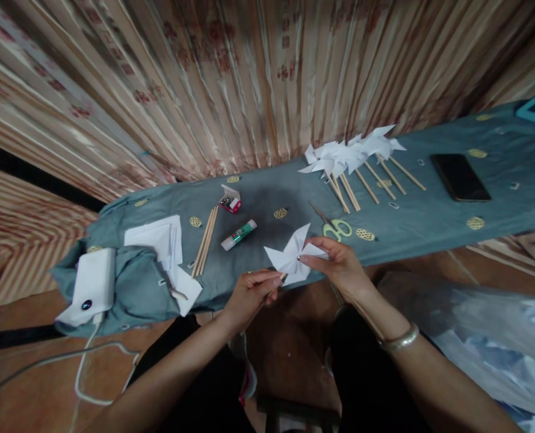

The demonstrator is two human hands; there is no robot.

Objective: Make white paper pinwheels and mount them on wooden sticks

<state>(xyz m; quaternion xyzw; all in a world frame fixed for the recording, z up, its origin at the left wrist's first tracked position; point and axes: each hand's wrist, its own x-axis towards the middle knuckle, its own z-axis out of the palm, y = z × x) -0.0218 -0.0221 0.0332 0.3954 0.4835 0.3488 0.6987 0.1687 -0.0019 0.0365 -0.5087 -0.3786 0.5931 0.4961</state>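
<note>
A white paper pinwheel [289, 257] is held between my two hands, just over the table's near edge. My left hand [254, 294] pinches its wooden stick right below the blades. My right hand [337, 264] grips the paper, with the thumb at the small pin in its centre. Green-handled scissors [336, 228] lie just beyond my right hand. A glue stick [239, 234] rests past my left hand, near a small open red box [230, 200] of pins. Several loose wooden sticks [204, 242] lie to its left.
Finished paper pinwheels [351, 153] on sticks lie in a row at the back. A black phone [460, 177] lies on the right. Folded white paper [159, 237] and a white power bank [94, 279] with a cable sit at the left. A curtain [249, 84] hangs behind the cloth-covered table [267, 192].
</note>
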